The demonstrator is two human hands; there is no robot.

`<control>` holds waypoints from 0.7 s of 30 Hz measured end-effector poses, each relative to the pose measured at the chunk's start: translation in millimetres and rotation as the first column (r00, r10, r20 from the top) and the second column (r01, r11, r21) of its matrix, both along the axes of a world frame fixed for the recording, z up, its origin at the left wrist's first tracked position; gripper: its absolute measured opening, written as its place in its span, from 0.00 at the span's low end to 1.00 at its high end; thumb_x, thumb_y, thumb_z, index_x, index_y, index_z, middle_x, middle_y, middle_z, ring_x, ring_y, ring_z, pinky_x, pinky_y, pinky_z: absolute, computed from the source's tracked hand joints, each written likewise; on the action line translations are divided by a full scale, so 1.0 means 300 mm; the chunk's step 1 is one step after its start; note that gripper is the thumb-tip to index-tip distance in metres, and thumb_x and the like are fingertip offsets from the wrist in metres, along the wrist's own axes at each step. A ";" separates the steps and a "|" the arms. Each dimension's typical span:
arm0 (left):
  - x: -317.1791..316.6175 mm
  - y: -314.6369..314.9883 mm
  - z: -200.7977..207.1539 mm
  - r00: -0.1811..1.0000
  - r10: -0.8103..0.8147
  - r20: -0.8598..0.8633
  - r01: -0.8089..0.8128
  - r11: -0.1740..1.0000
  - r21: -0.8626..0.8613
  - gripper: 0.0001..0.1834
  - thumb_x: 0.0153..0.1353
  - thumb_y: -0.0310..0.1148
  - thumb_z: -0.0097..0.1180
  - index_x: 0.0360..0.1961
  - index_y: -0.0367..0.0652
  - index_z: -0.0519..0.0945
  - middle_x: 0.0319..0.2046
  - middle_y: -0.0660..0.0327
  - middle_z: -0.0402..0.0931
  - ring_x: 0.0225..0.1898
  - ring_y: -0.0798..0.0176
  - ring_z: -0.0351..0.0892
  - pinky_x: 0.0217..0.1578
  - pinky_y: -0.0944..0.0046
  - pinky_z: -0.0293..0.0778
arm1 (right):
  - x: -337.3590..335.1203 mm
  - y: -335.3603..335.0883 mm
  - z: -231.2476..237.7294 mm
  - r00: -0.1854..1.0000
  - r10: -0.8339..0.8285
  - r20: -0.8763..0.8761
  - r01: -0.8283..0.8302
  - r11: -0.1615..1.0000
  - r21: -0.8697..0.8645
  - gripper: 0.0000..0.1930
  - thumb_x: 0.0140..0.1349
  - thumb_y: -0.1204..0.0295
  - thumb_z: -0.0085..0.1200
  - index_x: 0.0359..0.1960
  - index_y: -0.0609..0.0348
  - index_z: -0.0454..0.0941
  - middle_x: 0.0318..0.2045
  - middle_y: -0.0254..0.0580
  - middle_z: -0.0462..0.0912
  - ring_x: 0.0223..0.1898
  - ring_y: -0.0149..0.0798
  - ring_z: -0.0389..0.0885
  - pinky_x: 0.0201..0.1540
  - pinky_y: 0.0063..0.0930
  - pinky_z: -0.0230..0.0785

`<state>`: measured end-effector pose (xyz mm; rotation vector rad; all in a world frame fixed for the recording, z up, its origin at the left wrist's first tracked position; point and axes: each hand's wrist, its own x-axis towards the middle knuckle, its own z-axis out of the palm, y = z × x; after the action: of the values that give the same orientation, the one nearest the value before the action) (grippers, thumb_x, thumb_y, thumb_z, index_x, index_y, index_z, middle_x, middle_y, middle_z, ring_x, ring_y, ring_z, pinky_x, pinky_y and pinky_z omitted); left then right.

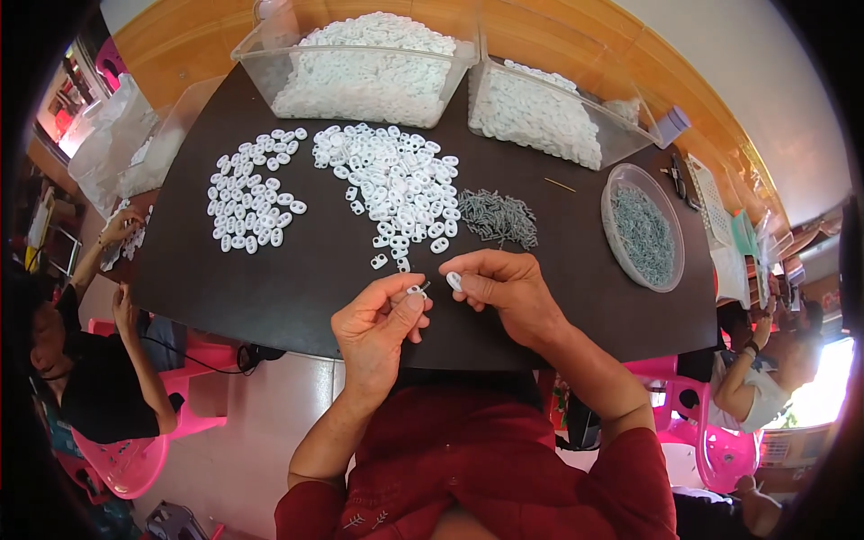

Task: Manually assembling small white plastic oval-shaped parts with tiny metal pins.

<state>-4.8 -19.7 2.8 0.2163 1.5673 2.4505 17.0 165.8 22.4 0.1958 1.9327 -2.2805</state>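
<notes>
Left hand (373, 324) has a small white piece (414, 291) pinched with a thin metal bit, right hand (504, 292) pinches a white oval (454, 282), both over the near side of the table (315, 288). Beyond: grey screw heap (497, 218), round tub (610, 236) of similar bits, white pile (396, 175) in front of two clear bins (261, 74) of white pieces.

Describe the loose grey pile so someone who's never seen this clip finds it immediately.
On the dark table, find the big central heap of white oval pieces. Just right of it, beyond the person's right hand, lies the pile of small grey pieces. Unlike those in the round tub, it sits directly on the tabletop.
</notes>
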 end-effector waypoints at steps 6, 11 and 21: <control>0.012 0.015 0.007 1.000 -0.017 0.026 0.017 1.000 0.008 0.10 0.60 0.23 0.56 0.43 0.30 0.79 0.28 0.53 0.79 0.23 0.70 0.75 0.21 0.73 0.71 | 0.006 -0.006 0.004 1.000 -0.010 0.008 0.010 1.000 -0.023 0.11 0.59 0.75 0.56 0.44 0.61 0.81 0.30 0.34 0.81 0.31 0.23 0.75 0.31 0.16 0.64; 0.023 0.022 0.012 0.999 -0.032 0.033 0.032 0.999 -0.004 0.10 0.60 0.23 0.56 0.42 0.30 0.79 0.27 0.54 0.79 0.23 0.70 0.75 0.21 0.74 0.71 | 0.012 -0.002 0.004 1.000 0.000 0.002 0.000 1.000 -0.030 0.11 0.59 0.74 0.56 0.43 0.63 0.81 0.30 0.34 0.82 0.31 0.23 0.76 0.31 0.16 0.64; 0.034 0.030 0.021 0.995 -0.024 0.092 0.031 0.997 -0.076 0.09 0.61 0.24 0.57 0.41 0.31 0.79 0.27 0.58 0.79 0.23 0.73 0.75 0.21 0.76 0.70 | 0.014 -0.016 0.013 0.997 -0.046 -0.067 0.047 0.999 0.024 0.09 0.59 0.76 0.57 0.41 0.64 0.81 0.32 0.34 0.82 0.32 0.22 0.75 0.32 0.15 0.65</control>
<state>5.4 -10.5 9.2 0.1104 1.6051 2.3393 21.1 160.9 26.2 0.1714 2.0110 -2.3214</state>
